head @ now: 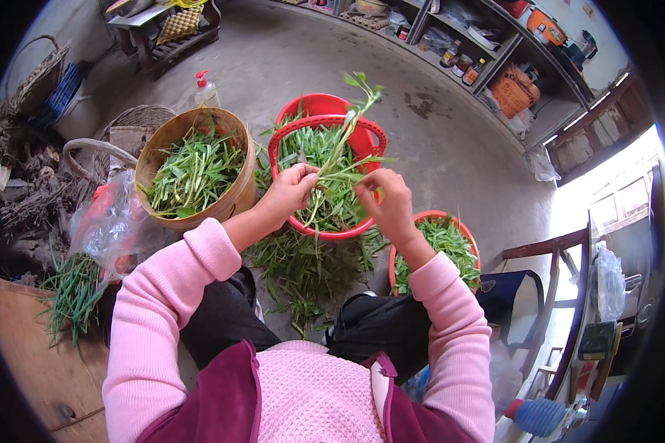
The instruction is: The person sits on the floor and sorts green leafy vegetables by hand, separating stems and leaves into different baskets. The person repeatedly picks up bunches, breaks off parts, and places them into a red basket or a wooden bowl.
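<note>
My left hand [291, 191] pinches a leafy green stalk [341, 141] above a red plastic basket [336, 235] filled with long-leaved greens [335, 205]. At the stalk's side leaves is my right hand [388, 202], its fingers bent; whether they grip a leaf is not clear. To the left, a yellowish bucket [235, 194] contains cut leafy stems [194, 171]. Another red container [392, 271], at the lower right, holds more leaves [440, 243]. Loose greens [305, 266] lie on the floor between my legs.
A pump bottle [206, 94] stands behind the bucket. Left are a wicker basket [141, 115], a clear plastic bag [108, 213], green onions [77, 293] and dry brush [22, 205]. Shelves with bottles [450, 53] line the back right, and a wooden chair [548, 243] stands at right.
</note>
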### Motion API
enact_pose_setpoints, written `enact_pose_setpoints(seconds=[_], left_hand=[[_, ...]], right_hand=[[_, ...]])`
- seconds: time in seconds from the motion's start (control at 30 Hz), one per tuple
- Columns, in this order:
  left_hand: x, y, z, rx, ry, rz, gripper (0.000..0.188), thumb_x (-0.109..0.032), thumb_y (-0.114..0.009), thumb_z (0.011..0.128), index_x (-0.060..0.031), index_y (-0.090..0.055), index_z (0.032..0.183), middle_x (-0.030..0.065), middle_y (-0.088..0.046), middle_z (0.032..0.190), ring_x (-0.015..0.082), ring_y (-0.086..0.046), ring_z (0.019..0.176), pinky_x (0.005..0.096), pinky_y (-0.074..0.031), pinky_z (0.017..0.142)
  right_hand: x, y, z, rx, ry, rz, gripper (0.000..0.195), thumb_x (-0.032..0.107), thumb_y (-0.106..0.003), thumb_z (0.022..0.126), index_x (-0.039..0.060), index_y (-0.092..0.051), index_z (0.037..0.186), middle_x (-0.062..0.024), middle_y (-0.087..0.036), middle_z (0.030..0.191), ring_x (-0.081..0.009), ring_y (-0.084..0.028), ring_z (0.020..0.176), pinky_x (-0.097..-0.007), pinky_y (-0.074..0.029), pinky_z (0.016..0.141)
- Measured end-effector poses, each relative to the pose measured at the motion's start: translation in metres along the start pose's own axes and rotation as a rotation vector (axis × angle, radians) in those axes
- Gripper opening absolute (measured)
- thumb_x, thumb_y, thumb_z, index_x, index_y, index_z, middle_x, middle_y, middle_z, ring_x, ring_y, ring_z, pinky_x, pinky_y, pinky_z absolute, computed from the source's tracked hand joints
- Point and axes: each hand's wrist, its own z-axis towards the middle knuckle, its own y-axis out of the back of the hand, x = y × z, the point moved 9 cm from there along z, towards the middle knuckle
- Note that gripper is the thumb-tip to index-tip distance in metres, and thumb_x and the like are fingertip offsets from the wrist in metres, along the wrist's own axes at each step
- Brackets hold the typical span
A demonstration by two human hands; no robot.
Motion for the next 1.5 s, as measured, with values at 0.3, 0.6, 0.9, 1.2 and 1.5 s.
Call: enact_pose_setpoints(seconds=[0.3, 0.6, 0.9, 1.2, 1.5], left_hand=[[-0.011, -0.037, -0.015, 0.159, -0.38, 0.796, 0.017, -0.01, -0.056, 0.09, 0.0024, -0.056, 0.101, 0.0159, -0.063, 0.08, 0.0239, -0.061, 0.073, 0.0346, -0.047, 0.067], [0.041, 0.003, 0.004, 0.142, 0.201, 0.485, 0.025, -0.018, -0.043, 0.097, -0.002, -0.061, 0.103, -0.0007, -0.052, 0.069, 0.0086, -0.049, 0.055, 0.0237, -0.041, 0.053], [0.024, -0.017, 0.004, 0.027, -0.048, 0.019, 0.022, -0.021, -0.037, 0.1, -0.0069, -0.05, 0.111, 0.0041, -0.06, 0.104, 0.0145, -0.058, 0.085, 0.0342, -0.047, 0.076], [-0.024, 0.01, -0.007, -0.313, -0.434, 0.729, 0.026, -0.028, -0.042, 0.098, -0.0055, -0.053, 0.103, 0.0147, -0.063, 0.079, 0.0341, -0.063, 0.074, 0.0436, -0.047, 0.063], [-0.027, -0.021, -0.017, -0.125, -0.334, 1.0, 0.024, -0.031, -0.044, 0.096, -0.0103, -0.054, 0.091, 0.009, -0.063, 0.067, 0.0331, -0.063, 0.069, 0.0448, -0.046, 0.058]], right_hand=[[-0.097, -0.03, -0.015, 0.016, -0.769, 1.067, 0.021, 0.025, -0.06, 0.092, 0.0042, -0.062, 0.093, 0.003, -0.051, 0.066, -0.0036, -0.041, 0.052, -0.019, -0.032, 0.048], [-0.117, 0.037, -0.013, -0.308, -0.643, 1.06, 0.016, 0.014, -0.052, 0.093, 0.0029, -0.056, 0.103, -0.0041, -0.063, 0.083, -0.0083, -0.055, 0.061, -0.0246, -0.048, 0.057], [-0.034, -0.067, -0.029, 0.144, -0.5, 0.969, 0.027, 0.001, -0.062, 0.087, -0.0034, -0.052, 0.111, -0.0106, -0.065, 0.104, -0.0166, -0.066, 0.09, -0.0282, -0.054, 0.078], [0.006, -0.087, -0.046, 0.84, -0.643, 0.598, 0.018, 0.016, -0.07, 0.082, -0.0019, -0.066, 0.084, -0.0067, -0.066, 0.068, -0.0142, -0.065, 0.064, -0.0263, -0.052, 0.059], [0.047, -0.006, 0.015, 0.021, 0.416, -0.531, 0.037, 0.004, -0.06, 0.077, 0.0078, -0.059, 0.114, -0.0057, -0.061, 0.109, -0.0235, -0.057, 0.105, -0.0356, -0.046, 0.088]])
